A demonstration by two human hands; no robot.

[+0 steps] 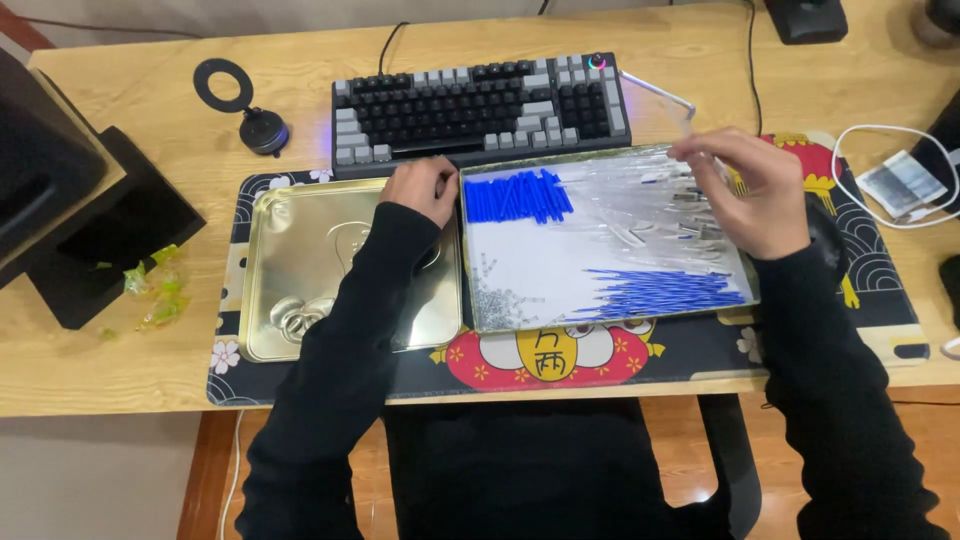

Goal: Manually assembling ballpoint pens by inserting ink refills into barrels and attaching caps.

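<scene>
A shallow metal tray lies on the desk mat and holds blue pen caps, clear pen barrels, blue refills and small springs. My right hand hovers over the tray's far right corner and pinches a clear pen barrel that sticks out toward the keyboard. My left hand rests curled at the far edge between the tray and a gold tin lid; whether it holds anything is hidden.
A black and grey keyboard sits behind the tray. A ring-shaped stand is at the far left, green wrappers beside a black box. White cable and a small packet lie at right. The patterned mat covers the desk front.
</scene>
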